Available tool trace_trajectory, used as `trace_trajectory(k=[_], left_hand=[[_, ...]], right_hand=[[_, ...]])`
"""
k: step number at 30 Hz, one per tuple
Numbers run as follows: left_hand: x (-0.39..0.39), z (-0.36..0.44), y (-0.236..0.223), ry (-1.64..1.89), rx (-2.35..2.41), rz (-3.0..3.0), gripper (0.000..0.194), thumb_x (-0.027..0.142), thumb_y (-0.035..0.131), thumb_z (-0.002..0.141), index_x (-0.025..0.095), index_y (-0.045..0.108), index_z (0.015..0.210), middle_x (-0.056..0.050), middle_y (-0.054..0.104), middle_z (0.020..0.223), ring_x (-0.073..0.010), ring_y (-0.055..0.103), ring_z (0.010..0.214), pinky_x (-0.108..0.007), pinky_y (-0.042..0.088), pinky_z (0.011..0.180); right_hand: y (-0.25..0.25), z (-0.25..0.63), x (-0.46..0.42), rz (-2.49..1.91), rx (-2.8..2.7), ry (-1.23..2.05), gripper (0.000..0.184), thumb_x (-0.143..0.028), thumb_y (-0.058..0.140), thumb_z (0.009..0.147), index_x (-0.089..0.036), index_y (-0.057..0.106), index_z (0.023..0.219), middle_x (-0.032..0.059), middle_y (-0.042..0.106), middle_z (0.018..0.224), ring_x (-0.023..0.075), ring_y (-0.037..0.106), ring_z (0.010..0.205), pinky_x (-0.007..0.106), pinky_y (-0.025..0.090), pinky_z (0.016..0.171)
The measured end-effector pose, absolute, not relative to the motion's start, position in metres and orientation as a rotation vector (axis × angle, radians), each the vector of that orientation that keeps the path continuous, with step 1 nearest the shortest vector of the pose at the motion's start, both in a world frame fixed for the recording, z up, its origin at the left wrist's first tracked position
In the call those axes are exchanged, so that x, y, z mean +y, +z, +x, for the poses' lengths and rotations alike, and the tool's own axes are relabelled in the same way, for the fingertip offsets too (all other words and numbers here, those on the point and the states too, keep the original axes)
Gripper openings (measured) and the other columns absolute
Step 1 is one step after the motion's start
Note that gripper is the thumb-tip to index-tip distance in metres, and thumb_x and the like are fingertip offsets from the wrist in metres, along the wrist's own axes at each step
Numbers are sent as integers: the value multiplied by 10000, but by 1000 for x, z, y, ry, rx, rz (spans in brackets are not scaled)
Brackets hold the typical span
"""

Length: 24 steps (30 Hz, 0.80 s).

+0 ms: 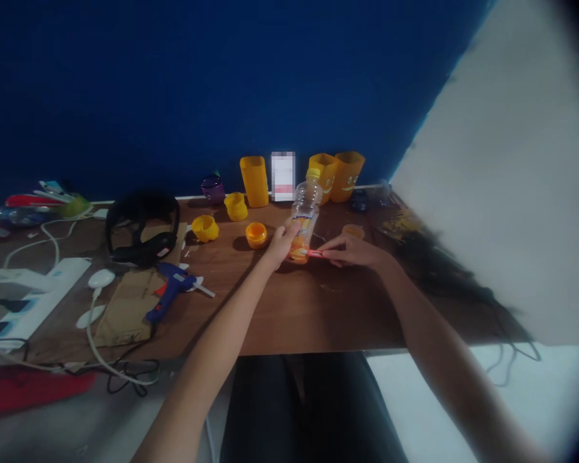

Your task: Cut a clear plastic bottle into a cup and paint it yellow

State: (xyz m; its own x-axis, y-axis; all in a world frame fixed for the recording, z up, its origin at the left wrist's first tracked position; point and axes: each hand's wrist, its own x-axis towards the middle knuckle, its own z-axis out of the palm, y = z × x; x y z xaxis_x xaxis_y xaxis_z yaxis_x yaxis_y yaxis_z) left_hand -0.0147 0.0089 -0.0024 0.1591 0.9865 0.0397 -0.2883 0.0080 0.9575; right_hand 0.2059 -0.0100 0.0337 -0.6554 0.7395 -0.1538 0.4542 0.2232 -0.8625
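Note:
A clear plastic bottle (306,209) with a yellow cap and a printed label stands slightly tilted over the table. My left hand (284,244) is closed around its lower left side. In my right hand (350,251) is a slim red tool (315,253), which looks like a craft cutter. Its tip meets the lower right side of the bottle, and its exact end is too small to make out. Just left of my left hand sits a small jar of orange paint (257,235). Behind my right hand lies a round orange lid (354,231), partly covered by the hand.
Yellow cut containers (254,182) line the wall, two with smiling faces (349,177), around a propped phone (283,177). Two short yellow cups (205,228) stand left. Farther left are a blue glue gun (174,290), black headphones (142,228), cardboard (128,308) and a power strip (41,296) with cables.

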Motion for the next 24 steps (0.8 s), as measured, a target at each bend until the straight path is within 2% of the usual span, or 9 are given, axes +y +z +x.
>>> trace_trajectory(k=[4, 9, 19, 24], left_hand=[[7, -14, 0, 1199, 834, 1100, 476, 572, 697, 785, 185, 682, 1061, -78, 738, 1032, -219, 685, 976, -310, 528, 884], [7, -14, 0, 1202, 772, 1136, 482, 568, 703, 781, 188, 687, 1078, -71, 736, 1036, -218, 680, 990, -311, 524, 899], [12, -18, -6, 1242, 841, 1093, 510, 630, 666, 780, 179, 675, 1019, -48, 728, 922, -191, 680, 894, -293, 537, 835], [13, -17, -7, 1289, 822, 1077, 500, 634, 635, 803, 184, 679, 1018, -45, 734, 946, -182, 682, 899, -283, 541, 825]], right_hand=[[30, 209, -9, -1127, -2145, 1541, 588, -572, 611, 855, -96, 688, 1190, -28, 526, 547, 38, 382, 436, 177, 244, 413], [28, 210, -10, -1105, -2056, 1644, 540, -568, 631, 843, -84, 714, 1068, -28, 512, 518, 41, 370, 422, 180, 231, 393], [25, 204, -7, -1115, -2104, 1468, 554, -571, 614, 854, -110, 709, 1146, -13, 573, 546, 46, 406, 431, 182, 251, 410], [30, 203, -8, -1150, -2082, 1482, 560, -587, 599, 848, -88, 710, 1078, -11, 568, 544, 43, 382, 410, 190, 246, 410]])
